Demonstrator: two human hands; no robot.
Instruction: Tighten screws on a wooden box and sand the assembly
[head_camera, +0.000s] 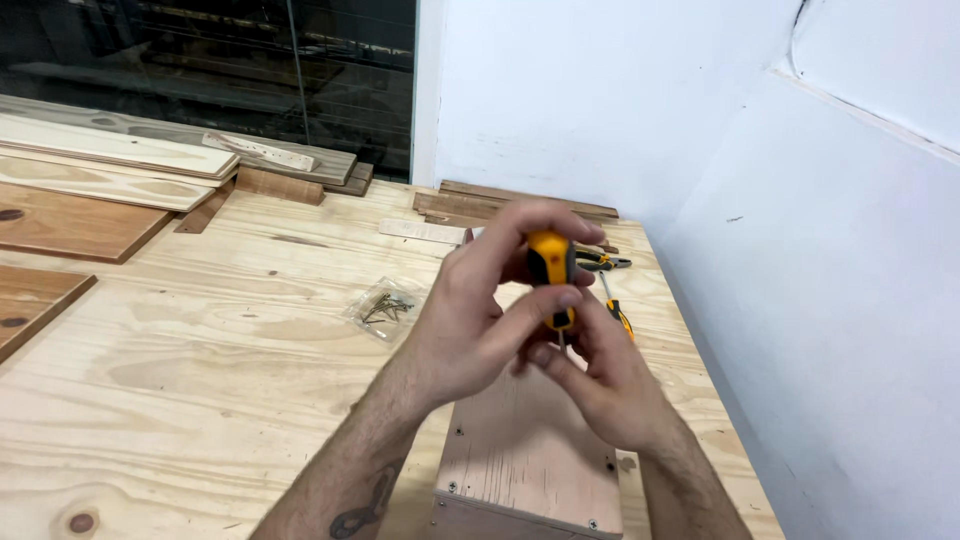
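**A:** What do I have in my hands at this moment?

**B:** My left hand (470, 325) is curled around the handle of a yellow-and-black screwdriver (553, 275). The thumb and fingers close tightly on it, so the grip is fully shut. The handle stands nearly upright, above the near end of a wooden box (525, 455).

**A:** And the other hand?

**B:** My right hand (605, 385) sits just beneath the left, fingers bent inward and pinched together at the screwdriver's lower end. I cannot tell whether it pinches the shaft, the tip or a screw, because both hands hide that spot.

**A:** Where is the box?

**B:** It lies on the plywood workbench (200, 370), directly under my hands, its reddish top panel facing up with small screws visible at its corners.

**A:** What else is near?

**B:** A clear bag of screws (385, 308) rests on the bench, just left of my left hand. Behind my hands lie pliers (603, 262) with yellow-and-black grips, and a second screwdriver (617, 310) with an orange handle pokes out beside my right hand. Wooden boards (110, 165) are stacked at the far left, more offcuts (470, 205) lie against the white wall (800, 250), and a dark window (200, 70) fills the back.
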